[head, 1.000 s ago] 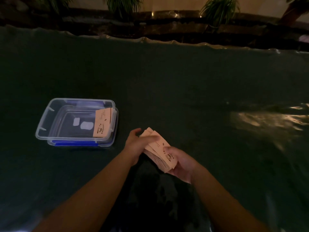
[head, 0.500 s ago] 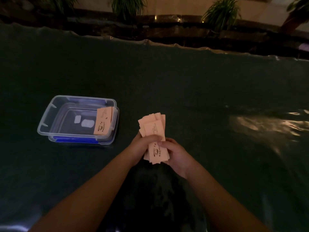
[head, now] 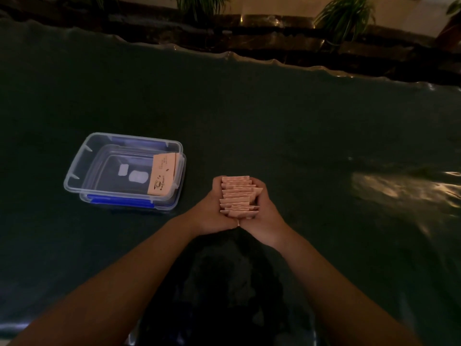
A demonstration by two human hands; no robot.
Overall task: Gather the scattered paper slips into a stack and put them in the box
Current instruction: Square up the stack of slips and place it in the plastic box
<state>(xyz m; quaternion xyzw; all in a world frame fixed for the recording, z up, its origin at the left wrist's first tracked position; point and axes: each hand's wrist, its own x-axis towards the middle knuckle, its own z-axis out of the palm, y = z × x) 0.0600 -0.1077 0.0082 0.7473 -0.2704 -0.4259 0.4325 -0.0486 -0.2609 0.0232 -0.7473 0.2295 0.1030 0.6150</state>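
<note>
Both bare forearms reach forward from the bottom edge of the view and converge near the middle of the dark green tabletop (head: pixel 274 116). The left hand (head: pixel 212 208) and the right hand (head: pixel 265 212) face each other palm to palm, heels nearly touching at the wrists, fingers pointing away from the body. Between the palms stands a stack of paper slips (head: pixel 238 197), pinkish and held on edge, so that the top edges show as a row of staggered, uneven steps running from the wrists out toward the fingertips. Each hand is clamped against one side of the stack, the left pressing from its side, the right from the other, with fingers (head: pixel 217 182) curling slightly round the far end. The slips are not squared: several corners jut out on the right hand's side. Whether the stack's lower edge touches the tabletop cannot be told, since the hands hide it.

Off to the left of the left hand, apart from it and a little farther from the body, sits a clear plastic box (head: pixel 74 181) with a blue base edge, open at the top. Inside it, against the wall nearest the hands, a single slip (head: pixel 162 174) with dark print leans tilted. Two pale patches show on the box floor.

Beyond the fingertips the tabletop runs to a wavy far edge, with potted plants (head: pixel 344 18) behind it.
</note>
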